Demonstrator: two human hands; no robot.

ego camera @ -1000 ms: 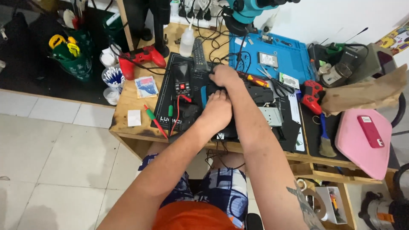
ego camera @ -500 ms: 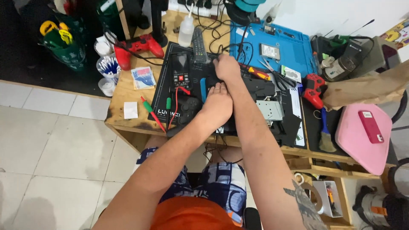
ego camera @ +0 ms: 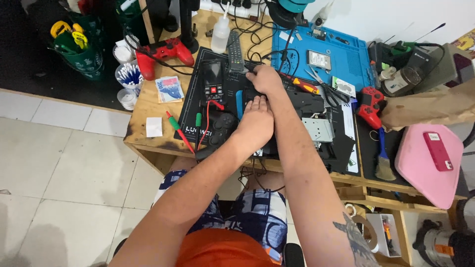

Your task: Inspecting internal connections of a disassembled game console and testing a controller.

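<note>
Both hands, left hand (ego camera: pixel 256 120) flat and right hand (ego camera: pixel 265 80) curled, press on a black disassembled console (ego camera: pixel 297 106) mid-bench; a black gamepad (ego camera: pixel 222 127) and a grey remote (ego camera: pixel 235 51) crowd close.

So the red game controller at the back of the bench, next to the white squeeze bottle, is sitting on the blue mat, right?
Not quite. The head view shows that red game controller at the back beside the white squeeze bottle, but it lies on the bare wooden bench, left of the black mat. The blue mat is farther right, away from it.
</note>
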